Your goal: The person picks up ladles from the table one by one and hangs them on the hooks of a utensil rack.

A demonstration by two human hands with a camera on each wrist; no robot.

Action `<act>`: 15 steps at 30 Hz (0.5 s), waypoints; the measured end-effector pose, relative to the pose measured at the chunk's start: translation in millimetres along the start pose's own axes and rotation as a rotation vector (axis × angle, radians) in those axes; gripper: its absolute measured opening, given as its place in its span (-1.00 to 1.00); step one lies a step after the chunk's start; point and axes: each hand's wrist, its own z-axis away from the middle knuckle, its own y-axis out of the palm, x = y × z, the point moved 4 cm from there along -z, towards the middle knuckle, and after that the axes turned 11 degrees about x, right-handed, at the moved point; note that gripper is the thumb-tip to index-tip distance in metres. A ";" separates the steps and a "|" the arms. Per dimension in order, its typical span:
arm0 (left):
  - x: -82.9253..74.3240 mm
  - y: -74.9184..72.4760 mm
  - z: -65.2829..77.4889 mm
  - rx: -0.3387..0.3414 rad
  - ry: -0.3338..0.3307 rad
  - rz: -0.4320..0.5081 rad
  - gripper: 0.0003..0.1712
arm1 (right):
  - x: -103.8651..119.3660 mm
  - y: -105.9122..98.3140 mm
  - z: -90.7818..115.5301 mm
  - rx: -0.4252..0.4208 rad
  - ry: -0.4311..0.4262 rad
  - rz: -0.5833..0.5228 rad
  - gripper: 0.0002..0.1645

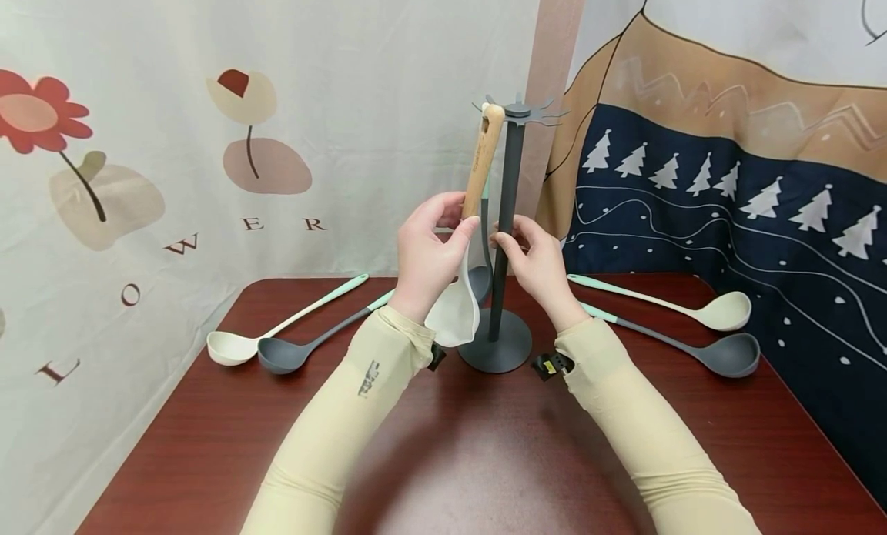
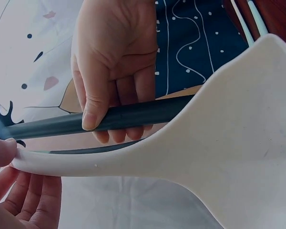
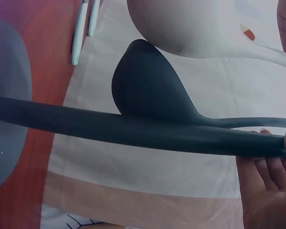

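**Handling Notes: White Wooden-Handled Turner at the Rack**

Location: the white wooden-handled turner point(image 1: 453, 313) is held upright, slightly tilted, head down, just left of the post of the grey utensil rack point(image 1: 512, 188). Its handle end lies at the rack's left hooks in the head view; whether it is engaged cannot be told.

Fingers: the left hand point(image 1: 433, 246) pinches the turner where the wooden handle meets the white neck. The right hand point(image 1: 535, 259) grips the rack post at mid-height, thumb opposing the fingers.

Handling: expect a light tool, stiff along the handle. The white head looks smooth, possibly silicone, and may flex slightly at its edge. Breakage appears unlikely. The wood should offer better friction than the smooth neck.

Grip point: take hold at the lower wooden handle, leaving the hole at its upper end unobstructed. The broad head may swing if the pinch is loose.

Clearance: a grey mint-handled ladle point(image 1: 480, 282) hangs close behind the turner. Avoid knocking it. Other ladles lie on the counter point(image 1: 478, 458), left and right.
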 end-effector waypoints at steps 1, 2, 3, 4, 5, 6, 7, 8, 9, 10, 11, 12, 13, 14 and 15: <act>0.6 0.1 0.2 0.003 -0.003 0.000 -0.66 | -0.3 -0.5 -0.2 0.011 0.003 -0.003 -0.75; 1.0 0.1 0.6 0.006 -0.006 0.001 -0.66 | -0.7 -0.9 -0.5 0.021 0.005 -0.004 -0.74; 1.5 0.2 1.0 0.010 -0.008 0.002 -0.66 | -0.6 -1.4 -0.6 0.031 0.008 -0.004 -0.74; 2.2 0.3 1.5 0.017 -0.010 0.006 -0.65 | -0.5 -1.9 -0.8 0.041 0.013 -0.005 -0.73; 2.9 0.4 2.0 0.025 -0.013 0.008 -0.65 | -0.2 -2.4 -0.9 0.050 0.016 -0.006 -0.72; 3.9 0.5 2.5 0.035 -0.017 0.012 -0.64 | -0.4 -2.8 -1.2 0.058 0.018 -0.007 -0.72; 4.9 0.8 3.0 0.047 -0.020 0.017 -0.64 | -0.5 -3.4 -1.3 0.065 0.019 -0.008 -0.72; 6.1 1.1 3.6 0.061 -0.023 0.022 -0.63 | -0.5 -4.0 -1.3 0.072 0.021 -0.008 -0.71; 7.5 1.3 4.2 0.075 -0.026 0.025 -0.62 | -0.2 -4.5 -1.3 0.079 0.024 -0.008 -0.71; 9.3 1.6 4.7 0.090 -0.028 0.026 -0.60 | -0.2 -5.1 -1.2 0.086 0.026 -0.009 -0.70; 11.0 1.8 5.4 0.104 -0.029 0.026 -0.59 | 0.0 -5.5 -1.2 0.093 0.027 -0.008 -0.70; 12.5 1.8 6.2 0.117 -0.028 0.026 -0.57 | -0.2 -6.1 -1.2 0.100 0.027 -0.009 -0.70; 14.0 1.8 7.1 0.130 -0.026 0.024 -0.55 | -0.1 -6.6 -1.3 0.106 0.027 -0.009 -0.69; 15.5 1.7 8.0 0.141 -0.024 0.019 -0.53 | -0.1 -7.0 -1.3 0.114 0.027 -0.008 -0.69; 17.1 1.6 9.0 0.153 -0.022 0.011 -0.51 | 0.0 -7.3 -1.4 0.120 0.026 -0.007 -0.68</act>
